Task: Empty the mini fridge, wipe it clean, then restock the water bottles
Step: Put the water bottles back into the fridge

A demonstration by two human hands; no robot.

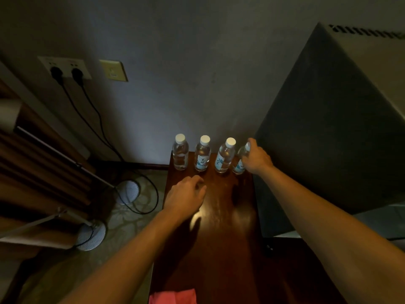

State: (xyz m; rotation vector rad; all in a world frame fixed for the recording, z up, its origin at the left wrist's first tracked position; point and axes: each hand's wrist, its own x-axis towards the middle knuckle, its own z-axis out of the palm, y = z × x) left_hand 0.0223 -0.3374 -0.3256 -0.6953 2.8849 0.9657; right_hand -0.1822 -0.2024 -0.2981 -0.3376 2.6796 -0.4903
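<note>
Several clear water bottles with white caps stand in a row at the far end of a dark wooden tabletop, near the wall. My right hand grips the rightmost bottle around its upper body, covering most of its cap. The other three bottles stand upright and untouched. My left hand hovers over the table just in front of the row with loosely curled fingers, holding nothing. A pink cloth lies at the table's near edge.
A large grey box-like appliance stands close against the table's right side. Wall sockets with two black cables run down to the floor at left, near two round white lamp bases and wooden furniture.
</note>
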